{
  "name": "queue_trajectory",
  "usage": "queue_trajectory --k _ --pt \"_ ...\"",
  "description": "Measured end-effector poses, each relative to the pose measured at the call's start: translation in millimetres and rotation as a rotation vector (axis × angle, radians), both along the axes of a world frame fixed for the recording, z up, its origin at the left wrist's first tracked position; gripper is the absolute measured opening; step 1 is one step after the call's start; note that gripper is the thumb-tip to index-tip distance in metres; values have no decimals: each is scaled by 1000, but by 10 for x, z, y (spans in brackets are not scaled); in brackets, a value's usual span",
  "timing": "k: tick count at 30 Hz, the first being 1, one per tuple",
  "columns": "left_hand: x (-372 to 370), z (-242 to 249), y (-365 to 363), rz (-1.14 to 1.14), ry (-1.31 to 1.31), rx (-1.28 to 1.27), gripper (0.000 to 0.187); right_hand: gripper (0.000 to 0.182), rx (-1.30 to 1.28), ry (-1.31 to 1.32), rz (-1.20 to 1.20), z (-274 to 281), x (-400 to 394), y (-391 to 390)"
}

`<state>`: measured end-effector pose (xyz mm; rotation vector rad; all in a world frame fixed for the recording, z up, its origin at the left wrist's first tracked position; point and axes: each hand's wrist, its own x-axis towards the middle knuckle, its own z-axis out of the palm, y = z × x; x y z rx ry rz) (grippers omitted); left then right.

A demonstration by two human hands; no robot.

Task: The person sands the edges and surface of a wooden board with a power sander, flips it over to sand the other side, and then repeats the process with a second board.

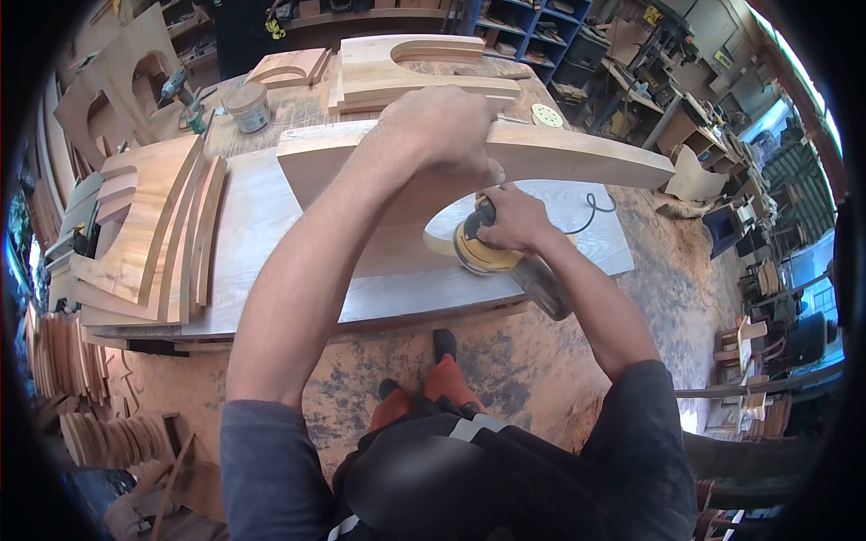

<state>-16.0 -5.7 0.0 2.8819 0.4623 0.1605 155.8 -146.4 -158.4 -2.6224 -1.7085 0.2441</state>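
A pale wooden panel (pixel 577 151) with a curved cutout stands tilted on the bench in the head view. My left hand (pixel 440 124) is closed over its upper edge, fingers curled down the near side. Below and to the right, my right hand (pixel 519 218) wraps round the top of a yellow and black orbital sander (pixel 480 251). The sander sits at the curved cutout; its pad's exact contact with the wood is hidden. A dust canister (pixel 545 287) sticks out from the sander toward me, and a dark cord (pixel 594 213) curls behind it.
The workbench (pixel 248 194) has a grey top. Curved panels (pixel 149 225) lean stacked at its left. Behind are more cut panels (pixel 410 77), a tub (pixel 246 106), a drill (pixel 174 87) and a sanding disc (pixel 546 114). A dark-clothed person (pixel 248 36) stands across the bench.
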Motion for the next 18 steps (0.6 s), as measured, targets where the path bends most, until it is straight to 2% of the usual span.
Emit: queue_trajectory --k 2,5,8,11,15,18 --pt "3 -28 -1 -11 -43 8 70 64 -115 0 -14 103 -15 -19" --pt "21 -30 15 -4 -1 -4 71 64 -24 -13 4 16 -11 -30" --pt "-13 -41 8 -9 -57 -5 69 64 -52 26 -16 53 -33 -35" --pt "-7 29 -14 4 25 -28 67 65 -75 -39 -11 71 43 -55" --pt "-35 19 -31 8 25 -44 64 66 -29 40 17 0 13 -15" --pt "-39 0 -44 13 9 -16 63 66 -91 -14 -16 38 45 -60"
